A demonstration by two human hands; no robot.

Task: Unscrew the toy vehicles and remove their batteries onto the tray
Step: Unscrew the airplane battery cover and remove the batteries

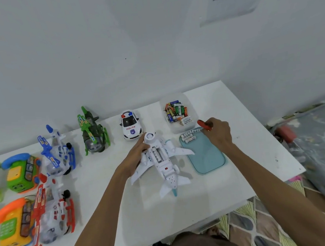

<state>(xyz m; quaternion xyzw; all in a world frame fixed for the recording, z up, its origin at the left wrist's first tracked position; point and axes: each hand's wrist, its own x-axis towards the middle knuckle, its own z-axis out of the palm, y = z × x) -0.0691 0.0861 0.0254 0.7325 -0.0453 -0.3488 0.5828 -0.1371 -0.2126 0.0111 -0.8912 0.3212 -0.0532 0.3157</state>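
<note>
On the white bench (167, 212) a white toy airplane (161, 161) lies belly up, its battery compartment open with batteries showing inside. The left hand (136, 155) grips the plane's forward fuselage, fingers wrapped on it. The right hand (217, 132) is over the far end of the teal tray (207, 158), its fingers closed around a red-handled screwdriver (204, 125). A few white batteries (188, 137) lie on the tray's far end. A clear container of batteries (177, 112) stands just beyond, a police car (131, 126) to its left.
</note>
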